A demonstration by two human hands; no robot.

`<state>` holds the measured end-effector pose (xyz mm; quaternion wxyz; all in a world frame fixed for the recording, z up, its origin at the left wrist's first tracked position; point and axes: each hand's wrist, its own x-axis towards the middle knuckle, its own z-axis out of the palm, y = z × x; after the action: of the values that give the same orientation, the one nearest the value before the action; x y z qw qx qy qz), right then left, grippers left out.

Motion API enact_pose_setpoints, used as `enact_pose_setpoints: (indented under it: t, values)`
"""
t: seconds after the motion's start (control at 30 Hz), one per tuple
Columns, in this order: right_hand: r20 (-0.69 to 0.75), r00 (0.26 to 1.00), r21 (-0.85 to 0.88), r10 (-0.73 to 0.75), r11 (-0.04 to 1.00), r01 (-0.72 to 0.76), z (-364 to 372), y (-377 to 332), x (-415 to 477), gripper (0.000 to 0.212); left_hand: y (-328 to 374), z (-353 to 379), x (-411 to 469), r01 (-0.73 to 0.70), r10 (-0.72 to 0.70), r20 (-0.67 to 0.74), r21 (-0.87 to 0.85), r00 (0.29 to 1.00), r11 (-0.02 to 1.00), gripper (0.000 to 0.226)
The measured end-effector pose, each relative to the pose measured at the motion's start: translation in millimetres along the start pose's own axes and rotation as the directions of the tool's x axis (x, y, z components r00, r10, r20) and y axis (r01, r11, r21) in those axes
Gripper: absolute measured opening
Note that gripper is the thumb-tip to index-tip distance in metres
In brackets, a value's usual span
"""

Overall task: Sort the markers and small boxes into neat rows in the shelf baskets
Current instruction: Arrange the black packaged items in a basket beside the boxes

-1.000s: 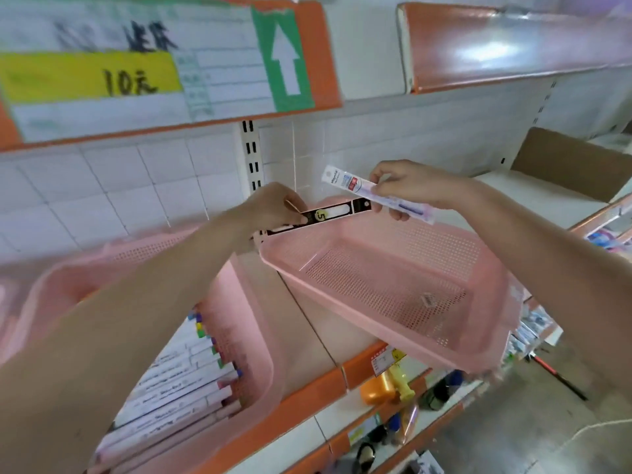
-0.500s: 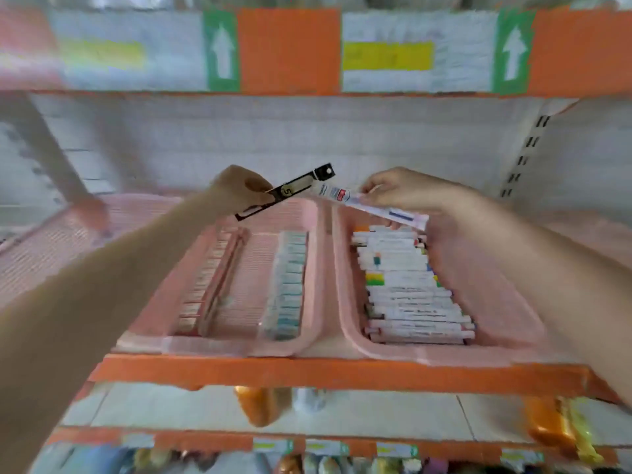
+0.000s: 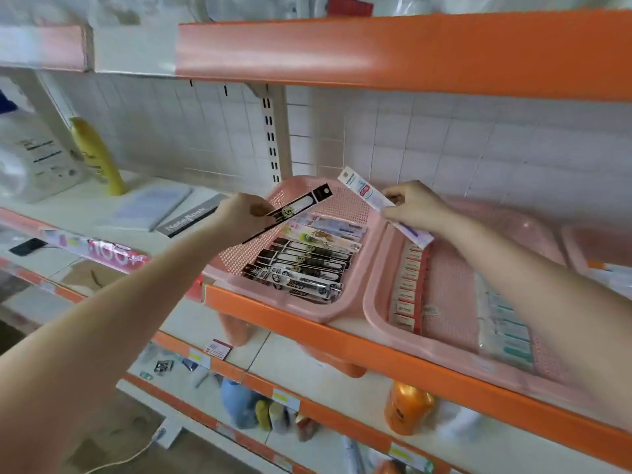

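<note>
- An orange bottle (image 3: 407, 407) stands on the lower shelf, under the baskets.
- The shelf (image 3: 307, 328) with the orange front edge carries two pink baskets side by side, their rims touching or nearly so.
- The left basket (image 3: 239, 254) holds a row of long packs laid crosswise. The black packs (image 3: 301, 265) lie nearest the front, and lighter printed ones lie behind them.
- The right basket (image 3: 374, 302) holds a column of small red-and-white boxes (image 3: 408, 285) along its left wall. A blurred row of clear packs (image 3: 502, 323) with teal contents lies further right.
- The left hand (image 3: 244, 217) is above the left basket's left wall. Its fingers are curled, with the thumb pressed on a black pack (image 3: 301, 206), gripping it near the lower end. The pack slants up to the right over the basket, clear of the row below.
- The right hand (image 3: 415, 208) is above the back of the gap between the baskets. Its fingers are curled and pinch a white pack (image 3: 364, 191) around the middle. The pack's upper end points up and left, and its lower end hangs over the top of the box column.
- The two held packs are apart, and their upper ends lean toward each other.
- To the left lie a notebook (image 3: 186, 220) and a yellow bottle (image 3: 97, 155), against the tiled back wall.
</note>
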<state>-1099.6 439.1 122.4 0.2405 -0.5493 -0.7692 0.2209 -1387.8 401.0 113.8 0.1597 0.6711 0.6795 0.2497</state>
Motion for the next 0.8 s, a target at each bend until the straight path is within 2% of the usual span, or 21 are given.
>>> enact_pose_setpoints:
  t: [0.1, 0.17, 0.3, 0.47, 0.53, 0.63, 0.73, 0.8]
  values:
    - [-0.058, 0.998, -0.014, -0.004, 1.000, 0.004, 5, -6, 16, 0.020, -15, 8, 3, -0.019, 0.018, 0.043, 0.030, 0.999, 0.999, 0.026]
    - [-0.058, 0.998, -0.045, 0.004, 0.999, -0.007, 5, -6, 29, 0.011, -22, 20, 7, -0.051, 0.045, 0.125, 0.039, 0.991, 0.998, 0.024]
    - [0.015, 1.000, -0.072, -0.013, 0.997, 0.014, 9, -1, 63, 0.019, -23, 42, 13, -0.171, 0.128, 0.329, 0.105, 0.935, 0.980, 0.019]
    - [0.182, 0.983, -0.118, -0.014, 0.992, 0.036, 41, -2, 123, 0.019, -32, 53, 24, -0.145, 0.100, 0.324, 0.120, 0.941, 0.982, 0.018]
    - [0.248, 0.969, -0.187, 0.005, 0.981, 0.043, 55, -2, 141, 0.023, -36, 51, 29, -0.114, 0.071, 0.311, 0.123, 0.948, 0.986, 0.018]
    - [0.275, 0.960, -0.253, 0.043, 0.967, 0.030, 74, 9, 159, 0.023, -40, 45, 38, -0.094, 0.048, 0.297, 0.143, 0.954, 0.985, 0.022]
    - [0.310, 0.950, -0.349, 0.035, 0.934, 0.079, 89, 20, 167, 0.015, -42, 42, 45, -0.108, 0.043, 0.334, 0.180, 0.942, 0.978, 0.024]
    - [0.339, 0.940, -0.395, 0.051, 0.914, 0.093, 94, 21, 168, 0.018, -44, 43, 51, -0.115, 0.039, 0.356, 0.196, 0.934, 0.974, 0.023]
